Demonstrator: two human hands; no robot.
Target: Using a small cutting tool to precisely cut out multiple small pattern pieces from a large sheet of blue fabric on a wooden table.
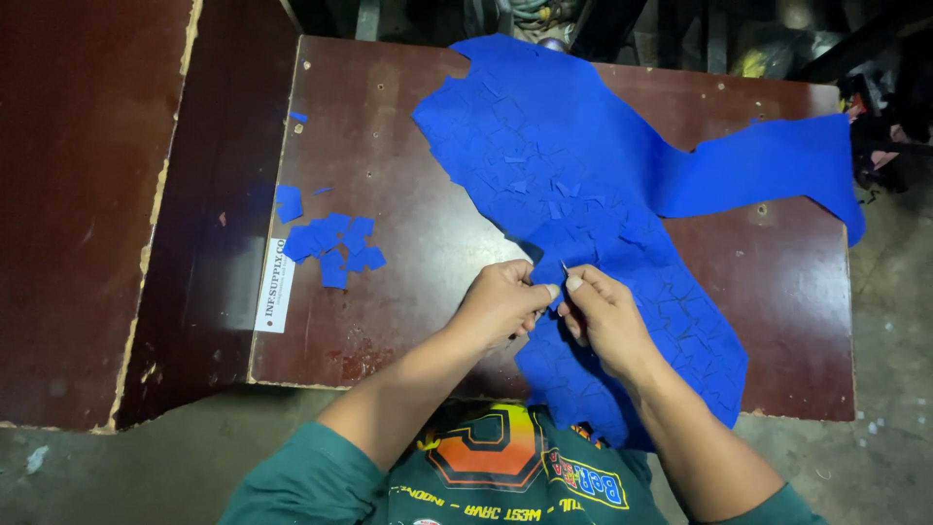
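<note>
A dark brown table [408, 292] fills the middle of the frame, with a second tabletop [78, 194] at the left edge. A long sheet of blue fabric [583, 156] runs from top centre down to the lower right, its surface scored with many small cuts. Both hands meet at centre frame: the left hand [501, 306] pinches the fabric's edge, the right hand [604, 316] is closed around a thin metal tool [564, 265]. A cluster of blue squares [335, 248] lies centre-left beside a white label [275, 285].
</note>
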